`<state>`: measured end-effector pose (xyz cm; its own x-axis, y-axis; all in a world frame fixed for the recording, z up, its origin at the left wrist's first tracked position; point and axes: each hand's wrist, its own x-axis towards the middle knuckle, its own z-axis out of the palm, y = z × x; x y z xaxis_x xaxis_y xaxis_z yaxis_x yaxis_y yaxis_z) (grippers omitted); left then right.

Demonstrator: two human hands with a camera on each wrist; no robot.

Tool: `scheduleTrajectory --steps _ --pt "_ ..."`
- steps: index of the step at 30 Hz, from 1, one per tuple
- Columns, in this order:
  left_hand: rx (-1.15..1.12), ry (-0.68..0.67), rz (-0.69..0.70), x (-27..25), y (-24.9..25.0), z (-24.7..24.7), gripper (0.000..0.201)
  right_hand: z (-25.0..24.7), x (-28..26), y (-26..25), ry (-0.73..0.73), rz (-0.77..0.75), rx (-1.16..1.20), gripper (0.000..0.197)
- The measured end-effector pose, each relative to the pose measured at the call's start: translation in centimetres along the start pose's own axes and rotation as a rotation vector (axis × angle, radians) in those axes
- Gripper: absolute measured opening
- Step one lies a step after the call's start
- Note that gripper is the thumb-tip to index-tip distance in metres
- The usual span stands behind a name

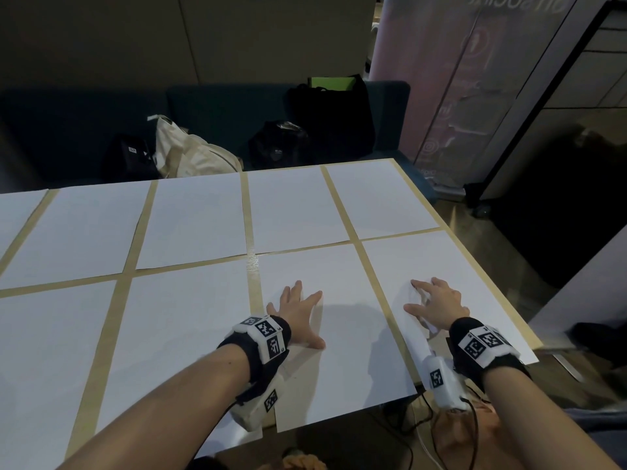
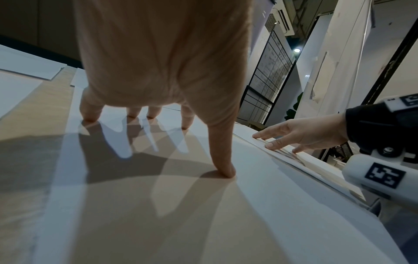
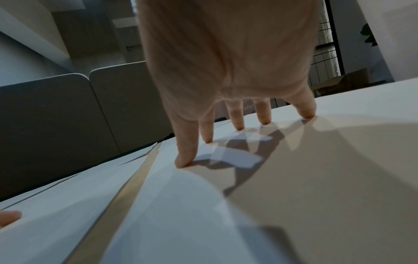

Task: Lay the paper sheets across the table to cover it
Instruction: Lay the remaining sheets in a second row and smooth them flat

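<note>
Several white paper sheets lie in two rows on the wooden table [image 1: 110, 334], with thin strips of wood showing between them. My left hand [image 1: 303, 315] presses flat, fingers spread, on the near sheet [image 1: 339, 368]. In the left wrist view the left hand [image 2: 162, 71] has its thumb and fingertips down on that sheet [image 2: 271, 196]. My right hand [image 1: 431, 300] rests arched on its fingertips on the near right sheet [image 1: 481, 276]. The right wrist view shows the right hand [image 3: 226, 71] touching this sheet [image 3: 316, 178]. Both near sheets overhang the front edge.
Behind the table a dark sofa holds a cream tote bag [image 1: 190, 154] and black bags [image 1: 332, 113]. A pale banner [image 1: 458, 79] stands at the back right. Cables [image 1: 424, 418] hang below the front edge. The table's right edge runs close to my right hand.
</note>
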<state>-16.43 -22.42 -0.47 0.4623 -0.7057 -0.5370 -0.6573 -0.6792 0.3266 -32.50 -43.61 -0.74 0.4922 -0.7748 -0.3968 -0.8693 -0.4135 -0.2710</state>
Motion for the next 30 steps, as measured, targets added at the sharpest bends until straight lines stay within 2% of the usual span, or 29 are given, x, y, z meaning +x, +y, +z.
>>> scheduleTrajectory --steps 14,24,30 --pt "0.006 -0.003 0.006 -0.1 -0.1 -0.2 0.099 -0.2 -0.2 -0.2 -0.003 0.010 0.010 0.064" --pt "0.007 0.048 0.007 0.4 -0.5 -0.9 0.094 -0.2 -0.5 -0.7 0.013 -0.021 -0.023 0.062" --pt "-0.025 0.087 0.001 0.6 -0.7 -1.4 0.081 -0.4 -0.3 -0.9 0.044 -0.063 0.004 0.058"
